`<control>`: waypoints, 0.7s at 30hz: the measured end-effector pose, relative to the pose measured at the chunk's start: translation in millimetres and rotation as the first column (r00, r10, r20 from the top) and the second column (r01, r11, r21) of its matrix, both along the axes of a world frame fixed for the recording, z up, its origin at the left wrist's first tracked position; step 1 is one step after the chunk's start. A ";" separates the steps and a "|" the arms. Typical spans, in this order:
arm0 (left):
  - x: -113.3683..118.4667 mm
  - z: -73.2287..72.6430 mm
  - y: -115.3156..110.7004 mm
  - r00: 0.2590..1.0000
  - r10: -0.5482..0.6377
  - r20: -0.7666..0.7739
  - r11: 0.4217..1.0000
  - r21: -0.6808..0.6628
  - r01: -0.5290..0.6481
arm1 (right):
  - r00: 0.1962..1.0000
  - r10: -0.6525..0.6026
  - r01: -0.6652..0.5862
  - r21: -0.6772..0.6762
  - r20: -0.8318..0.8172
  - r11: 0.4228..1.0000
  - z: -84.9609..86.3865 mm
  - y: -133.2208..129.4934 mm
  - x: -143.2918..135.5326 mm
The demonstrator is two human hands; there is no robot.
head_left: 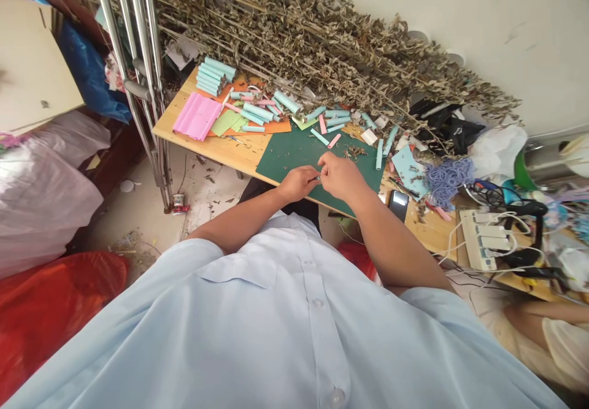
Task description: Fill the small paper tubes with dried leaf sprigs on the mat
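Observation:
My left hand (pixel 298 183) and my right hand (pixel 339 177) meet over the near edge of a dark green mat (pixel 289 148). Fingers of both are closed in a pinch around something small, with a pale bluish bit showing between them; its kind is mostly hidden. Beyond my hands, light-blue paper rolls (pixel 257 112) and a few short pink rolls (pixel 334 141) lie scattered. A little heap of dry leaf crumbs (pixel 355 151) rests on the mat near my right hand.
Dried leafy stalks (pixel 299 35) lean along the back. Pink paper (pixel 197 116) and stacked blue rolls (pixel 216 75) sit at left, beside metal crutches (pixel 138 78). To the right are a phone (pixel 398 204), purple yarn (pixel 447 179) and a power strip (pixel 478 240). Another person's arm (pixel 543 317) shows lower right.

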State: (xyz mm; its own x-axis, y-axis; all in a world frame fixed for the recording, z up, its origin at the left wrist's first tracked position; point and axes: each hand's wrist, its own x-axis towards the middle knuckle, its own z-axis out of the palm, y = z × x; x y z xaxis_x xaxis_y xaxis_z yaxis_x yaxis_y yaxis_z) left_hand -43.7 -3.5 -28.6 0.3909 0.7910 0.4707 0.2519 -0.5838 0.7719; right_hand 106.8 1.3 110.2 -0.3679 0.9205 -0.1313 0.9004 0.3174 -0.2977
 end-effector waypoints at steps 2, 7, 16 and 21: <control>0.4 -1.3 0.5 1.000 -0.001 0.001 1.000 0.002 0.001 | 0.999 0.001 -0.003 -0.043 -0.034 0.999 1.3 0.3 3.4; 0.0 -1.6 0.4 1.000 0.002 0.012 1.000 0.004 -0.002 | 0.929 -0.239 0.199 -0.162 -0.283 0.966 -10.1 5.4 23.3; -1.2 3.0 -0.6 1.000 -0.002 -0.007 1.000 -0.008 0.002 | 0.753 -0.516 0.265 -0.531 -0.407 0.805 -17.4 2.5 21.9; -1.1 1.4 -0.7 1.000 -0.009 0.001 1.000 -0.008 0.009 | 0.701 -0.586 0.306 -0.570 -0.408 0.763 -18.7 4.0 20.7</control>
